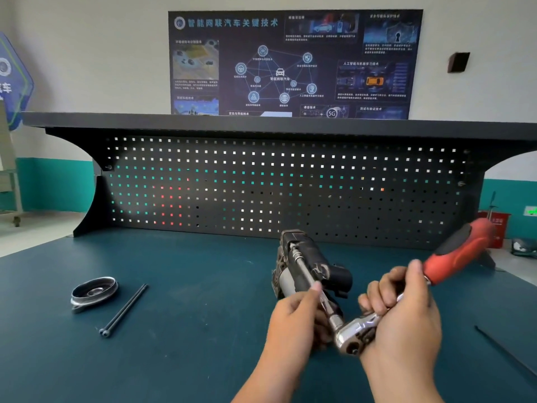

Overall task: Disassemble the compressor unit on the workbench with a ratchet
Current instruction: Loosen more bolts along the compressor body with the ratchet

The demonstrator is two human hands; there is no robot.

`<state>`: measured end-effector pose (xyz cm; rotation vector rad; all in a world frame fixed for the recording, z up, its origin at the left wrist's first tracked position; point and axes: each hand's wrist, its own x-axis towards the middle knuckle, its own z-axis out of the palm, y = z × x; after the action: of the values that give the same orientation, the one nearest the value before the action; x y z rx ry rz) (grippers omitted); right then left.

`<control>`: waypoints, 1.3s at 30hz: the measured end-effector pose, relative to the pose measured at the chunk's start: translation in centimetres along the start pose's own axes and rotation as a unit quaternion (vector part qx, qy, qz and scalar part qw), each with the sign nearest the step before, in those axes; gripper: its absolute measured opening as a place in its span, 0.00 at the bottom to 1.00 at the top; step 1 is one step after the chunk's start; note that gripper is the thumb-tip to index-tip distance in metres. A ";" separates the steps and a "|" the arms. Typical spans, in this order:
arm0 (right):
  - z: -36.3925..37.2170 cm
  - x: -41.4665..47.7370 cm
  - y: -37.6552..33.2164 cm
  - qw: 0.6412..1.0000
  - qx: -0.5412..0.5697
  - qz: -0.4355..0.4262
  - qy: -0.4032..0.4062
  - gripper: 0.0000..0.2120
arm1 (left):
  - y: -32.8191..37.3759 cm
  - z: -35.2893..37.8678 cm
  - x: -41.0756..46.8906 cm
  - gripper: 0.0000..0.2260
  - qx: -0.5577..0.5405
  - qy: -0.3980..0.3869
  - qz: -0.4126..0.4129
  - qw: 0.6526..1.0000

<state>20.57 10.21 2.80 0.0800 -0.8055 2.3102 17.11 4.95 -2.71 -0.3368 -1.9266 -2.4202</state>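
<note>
I read "智能网联汽车关键技术" heading the dark wall poster (295,39), "5G" near its lower edge, and "车" on the blue sign (13,82) at left.

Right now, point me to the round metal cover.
In the head view, the round metal cover lies left on the workbench, beside two long bolts, apart from the compressor.

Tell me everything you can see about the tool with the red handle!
It is a ratchet with a shiny metal head and a fat red and black handle pointing up to the right. A long thin metal bar runs from the head to the compressor's far end. The right hand grips the neck below the handle; the left hand pinches the bar.
</note>
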 end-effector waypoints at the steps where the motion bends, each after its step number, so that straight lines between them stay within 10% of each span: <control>1: -0.1 0.1 0.1 1.000 -0.008 -0.005 -0.003 0.19 | 1.5 -3.2 -0.5 0.15 0.002 0.039 0.042 0.998; 5: 0.0 -0.1 0.3 1.000 -0.015 0.000 -0.020 0.21 | 1.0 -5.1 0.4 0.21 0.208 0.179 0.152 0.950; 16: 0.2 0.2 0.3 0.999 -0.015 0.001 -0.030 0.27 | 4.7 -9.6 5.8 0.45 0.558 -0.132 0.220 0.789; 33: -1.9 -1.9 -7.1 0.990 -0.007 -0.037 -0.137 0.17 | 4.6 -9.0 6.5 0.40 0.591 -0.072 0.194 0.780; 39: -3.6 -0.9 -14.9 0.894 -0.254 -0.158 -0.334 0.24 | 3.4 -8.5 7.0 0.40 0.602 -0.036 0.216 0.768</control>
<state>31.15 20.36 7.51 0.7426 -1.5841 1.6862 9.56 -3.23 0.08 -0.6505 -2.5443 -0.5999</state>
